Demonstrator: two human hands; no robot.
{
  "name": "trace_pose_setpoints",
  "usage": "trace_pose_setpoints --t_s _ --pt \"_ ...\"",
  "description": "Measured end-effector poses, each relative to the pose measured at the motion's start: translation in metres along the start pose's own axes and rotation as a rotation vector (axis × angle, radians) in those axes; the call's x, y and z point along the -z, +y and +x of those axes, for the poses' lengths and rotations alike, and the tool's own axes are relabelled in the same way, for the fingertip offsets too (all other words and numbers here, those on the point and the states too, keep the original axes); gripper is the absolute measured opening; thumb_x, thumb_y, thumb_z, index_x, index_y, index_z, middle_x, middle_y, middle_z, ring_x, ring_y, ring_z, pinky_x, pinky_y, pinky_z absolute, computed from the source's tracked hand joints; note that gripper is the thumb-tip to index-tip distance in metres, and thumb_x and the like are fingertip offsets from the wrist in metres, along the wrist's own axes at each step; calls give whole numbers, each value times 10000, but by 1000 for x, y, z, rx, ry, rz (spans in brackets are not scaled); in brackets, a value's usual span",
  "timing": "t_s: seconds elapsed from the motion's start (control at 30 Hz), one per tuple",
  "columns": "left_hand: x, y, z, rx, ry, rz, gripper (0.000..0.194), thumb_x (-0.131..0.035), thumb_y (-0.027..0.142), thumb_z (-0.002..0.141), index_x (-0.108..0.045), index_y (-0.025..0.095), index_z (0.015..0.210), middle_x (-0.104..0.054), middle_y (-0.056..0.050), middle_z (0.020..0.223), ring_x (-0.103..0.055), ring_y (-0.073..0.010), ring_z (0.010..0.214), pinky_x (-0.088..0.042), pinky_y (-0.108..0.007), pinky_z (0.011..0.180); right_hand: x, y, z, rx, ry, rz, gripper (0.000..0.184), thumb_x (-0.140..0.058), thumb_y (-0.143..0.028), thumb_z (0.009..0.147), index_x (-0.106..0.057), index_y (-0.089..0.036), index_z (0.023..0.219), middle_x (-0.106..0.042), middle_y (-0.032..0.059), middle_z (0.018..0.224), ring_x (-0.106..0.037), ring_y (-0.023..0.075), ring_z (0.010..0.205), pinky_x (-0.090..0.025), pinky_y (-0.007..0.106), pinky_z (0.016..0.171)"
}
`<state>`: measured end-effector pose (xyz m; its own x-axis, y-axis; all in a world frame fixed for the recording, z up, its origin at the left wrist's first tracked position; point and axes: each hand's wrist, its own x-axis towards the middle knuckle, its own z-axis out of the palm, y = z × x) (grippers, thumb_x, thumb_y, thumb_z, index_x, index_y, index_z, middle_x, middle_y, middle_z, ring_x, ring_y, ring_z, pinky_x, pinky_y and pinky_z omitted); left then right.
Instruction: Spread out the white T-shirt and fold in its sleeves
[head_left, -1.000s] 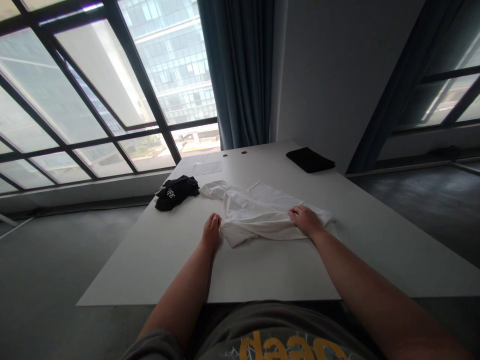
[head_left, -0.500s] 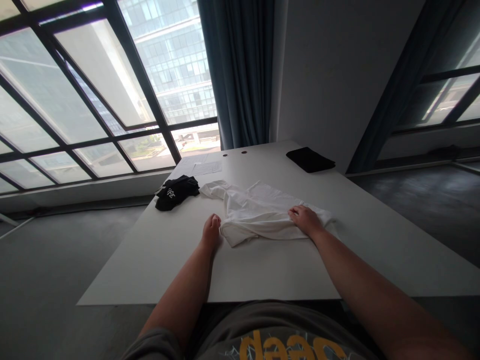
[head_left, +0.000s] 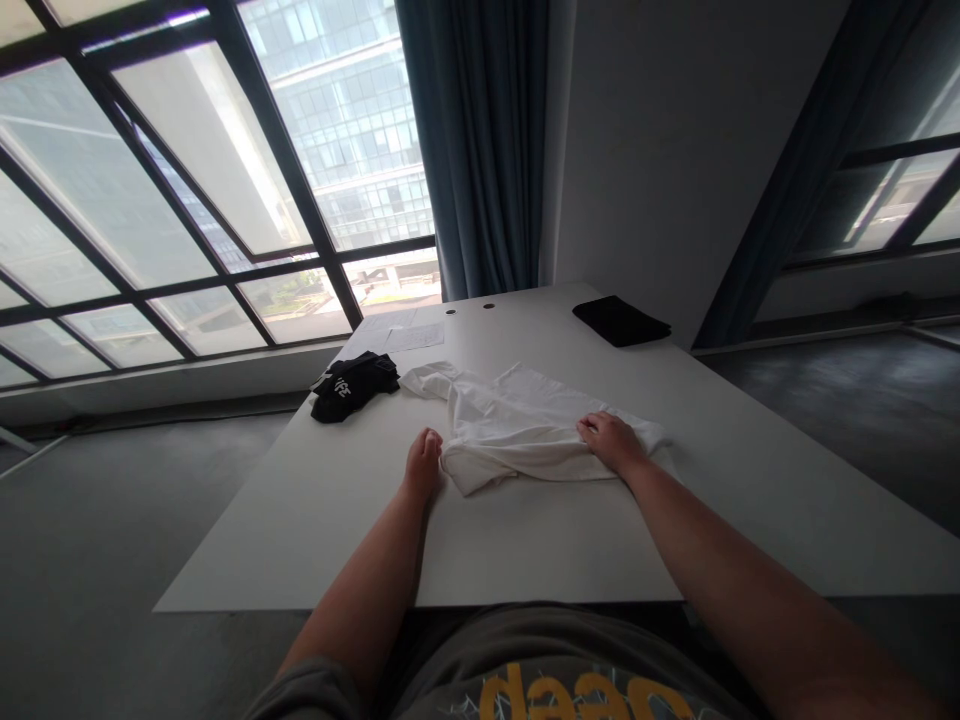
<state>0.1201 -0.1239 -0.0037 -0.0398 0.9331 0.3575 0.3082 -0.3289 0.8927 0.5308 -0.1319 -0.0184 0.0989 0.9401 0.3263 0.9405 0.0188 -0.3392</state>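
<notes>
A white T-shirt (head_left: 517, 425) lies spread and wrinkled across the middle of the table, its near side folded over in a long strip. My left hand (head_left: 424, 455) rests on its edge on the tabletop, fingers curled in, just left of the shirt's near-left corner. No cloth shows between those fingers. Over the right part of the shirt lies my right hand (head_left: 611, 440), palm down, its fingers bent and closed on the fabric. The undersides of these fingertips are hidden.
A crumpled black garment with white lettering (head_left: 355, 387) sits at the table's left edge. Sheets of paper (head_left: 405, 332) lie behind it. At the back right is a folded black cloth (head_left: 621, 320). The white table (head_left: 540, 560) stands by windows and a blue curtain (head_left: 487, 150).
</notes>
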Motion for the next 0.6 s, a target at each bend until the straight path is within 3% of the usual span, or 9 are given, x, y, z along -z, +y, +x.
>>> trace_pose_setpoints --t_s 0.17,0.33,0.6 --pt "2 0 -1 -16 -43 28 373 -378 419 1036 -527 247 740 -558 -11 696 -527 -186 694 -442 -310 707 0 0 0 8 -8 -16 295 -528 -364 989 -784 -217 994 -768 89 1096 -674 237 1035 -454 298 906" --pt "1 -3 2 -1 -171 29 376 -429 448 1013 -722 216 971 -754 -77 994 -669 -224 957 -508 -344 898 -1 1 1 3 -10 -28 294 -525 -363 990 -783 -222 996 -769 88 1116 -674 235 1045 -458 296 911" --pt "2 0 2 59 -248 15 471 -464 526 985 -799 208 1071 -790 -116 1145 -694 -283 1124 -493 -405 1042 -1 1 0 6 -13 -29 309 -515 -368 989 -784 -218 1002 -766 88 1119 -671 237 1048 -460 307 916"
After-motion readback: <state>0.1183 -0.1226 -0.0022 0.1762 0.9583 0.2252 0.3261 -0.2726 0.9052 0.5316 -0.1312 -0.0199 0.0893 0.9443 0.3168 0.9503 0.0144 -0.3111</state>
